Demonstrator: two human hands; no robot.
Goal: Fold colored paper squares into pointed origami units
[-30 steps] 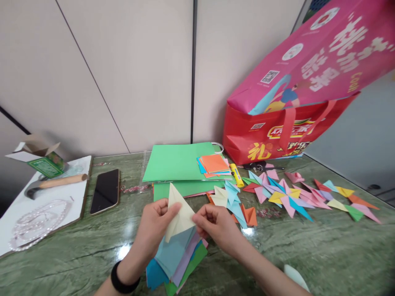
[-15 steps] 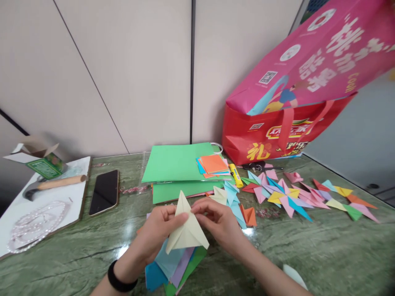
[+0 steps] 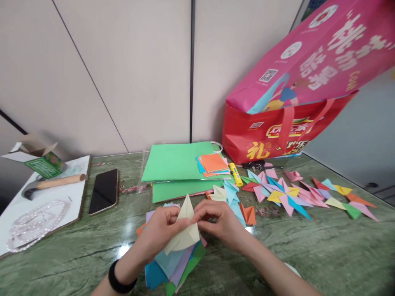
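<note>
A pale yellow folded paper with a pointed tip is held between both hands above the table. My left hand pinches its left side, thumb across the front. My right hand pinches the right edge, its thumb and forefinger close to the left thumb. Below the hands lies a fanned pile of coloured paper sheets in blue, purple and green, partly hidden. Just beyond the right hand are folded light blue paper pieces and an orange folded piece.
Green paper packs lie at the back, small orange squares on top. A yellow glue stick and many folded pieces lie right, before a red bag. Left are a phone, a hammer and bead strings.
The yellow paper's lower right part has been bent inward, so its right corner no longer sticks out. My right hand has shifted slightly left, closer to my left thumb.
</note>
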